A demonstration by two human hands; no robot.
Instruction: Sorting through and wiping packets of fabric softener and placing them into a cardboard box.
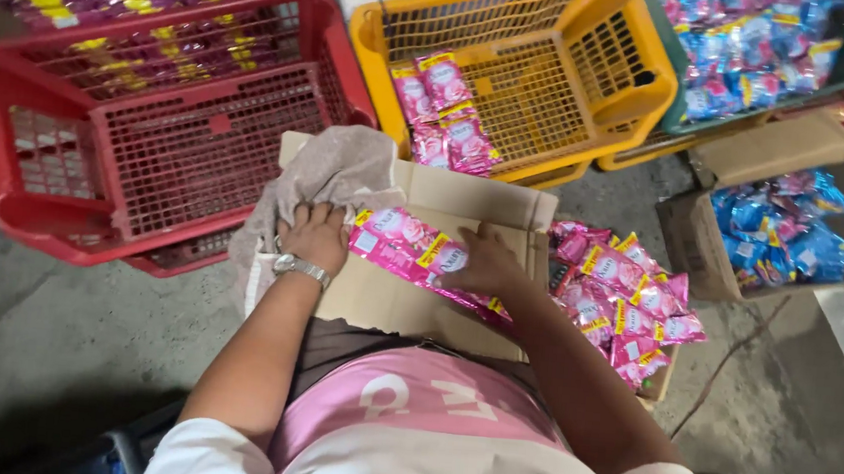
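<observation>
**A:** What did the two hands have hold of?

**B:** A strip of glossy pink plastic sachets [411,243], joined edge to edge, lay across a flat sheet of brown cardboard [387,299] on the person's lap. The left hand [316,239], with a silver metal watch [301,269] on its wrist, sat at one end of the strip, fingers curled down onto it. The right hand [485,264] lay on the other end, palm down with the fingers bent, pressing the strip against the cardboard.

**A:** Were they pinching it or only resting on it?

**B:** The left one looked closed around the end of the strip, though the fingertips were tucked under and I could not tell how tightly. The right one pressed rather than pinched.

**A:** And what lay around the grip?

**B:** Just above the left hand, touching it, was a crumpled beige cloth [332,175] draped over the cardboard's far corner. Right of the right hand, just beside it, a loose heap of the same pink sachets [623,303] filled an open cardboard box. Beyond the hands, a yellow plastic lattice basket [554,87] held a few more pink sachets [442,113] in its near-left corner. Further left of the left hand stood a red plastic lattice basket [180,128]. Well off to the right, a brown carton [702,244] held shiny blue sachets [784,230]. Everything sat on a grey concrete floor [53,338].
</observation>
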